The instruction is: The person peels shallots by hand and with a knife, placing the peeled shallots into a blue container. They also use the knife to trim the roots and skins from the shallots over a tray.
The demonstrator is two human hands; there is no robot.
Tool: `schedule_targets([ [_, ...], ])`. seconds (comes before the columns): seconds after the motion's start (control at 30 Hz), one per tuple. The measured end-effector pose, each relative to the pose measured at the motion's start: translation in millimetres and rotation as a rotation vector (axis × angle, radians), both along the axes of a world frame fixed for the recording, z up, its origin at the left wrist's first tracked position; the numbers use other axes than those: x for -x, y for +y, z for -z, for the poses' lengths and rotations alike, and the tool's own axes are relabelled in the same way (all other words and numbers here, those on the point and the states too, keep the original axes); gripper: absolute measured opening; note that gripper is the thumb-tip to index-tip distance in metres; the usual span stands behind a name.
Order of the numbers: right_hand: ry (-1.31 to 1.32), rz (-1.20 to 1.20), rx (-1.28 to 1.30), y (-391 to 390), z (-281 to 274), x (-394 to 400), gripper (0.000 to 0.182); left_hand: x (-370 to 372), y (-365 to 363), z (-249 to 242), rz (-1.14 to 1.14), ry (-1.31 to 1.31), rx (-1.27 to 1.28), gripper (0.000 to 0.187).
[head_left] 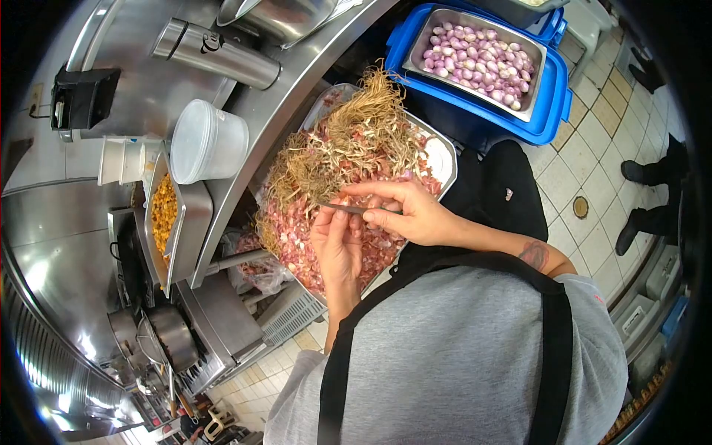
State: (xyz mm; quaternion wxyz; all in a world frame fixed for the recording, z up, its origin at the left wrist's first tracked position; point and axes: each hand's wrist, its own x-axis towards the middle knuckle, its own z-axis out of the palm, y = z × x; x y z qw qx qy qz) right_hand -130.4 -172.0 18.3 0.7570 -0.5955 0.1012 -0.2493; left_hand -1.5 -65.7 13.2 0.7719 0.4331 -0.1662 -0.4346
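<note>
My right hand (404, 210) is closed around a small dark knife (343, 208), its blade pointing left. The blade meets the fingertips of my left hand (337, 241), which pinch a small pinkish piece, apparently a shallot, mostly hidden by the fingers. Both hands are over a large metal tray (447, 152) heaped with reddish shallot skins (297, 236). Dry, straw-coloured roots and stalks (363, 111) lie on the far part of the heap. Peeled purple-white shallots (482, 63) fill a rectangular steel pan on a blue lid.
A steel counter (297, 70) on the left bears a lidded plastic tub (208, 141) and a steel flask (219, 53). Below it on the left is a pan of yellow-orange food (163, 215). Another person's dark shoes (630, 200) are on the tiled floor at right.
</note>
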Motion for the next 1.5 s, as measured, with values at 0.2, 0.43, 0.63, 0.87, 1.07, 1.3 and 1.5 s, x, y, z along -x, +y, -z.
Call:
schedule_targets([
  [0.2,-0.044,-0.063,-0.068,-0.4,0.2,0.8,0.038,0.1,2.4,-3.5,0.081,0.027,0.056,0.011],
  [0.43,-0.051,-0.058,-0.113,-1.8,-6.5,2.9,0.03,3.9,2.9,-4.7,0.024,-0.158,0.004,0.016],
  [0.63,-0.095,0.045,-0.111,7.1,4.3,-2.9,0.026,9.7,2.0,0.5,-0.041,-0.266,0.027,0.016],
  [0.87,-0.075,-0.021,-0.319,4.1,4.3,-3.4,0.022,19.0,-1.3,18.6,-0.263,-0.545,0.042,0.022],
  [1.07,-0.08,-0.109,-0.405,-3.1,10.4,-3.6,0.02,16.4,-1.5,3.1,-0.098,-0.205,-0.034,0.032],
  [1.3,-0.057,-0.024,-0.403,0.8,17.1,-5.0,0.028,16.3,-6.3,0.5,-0.097,-0.262,-0.047,0.033],
  [1.5,0.055,0.135,0.096,2.1,-0.1,6.9,0.038,15.3,-5.3,-3.7,-0.113,-0.216,0.002,0.034],
])
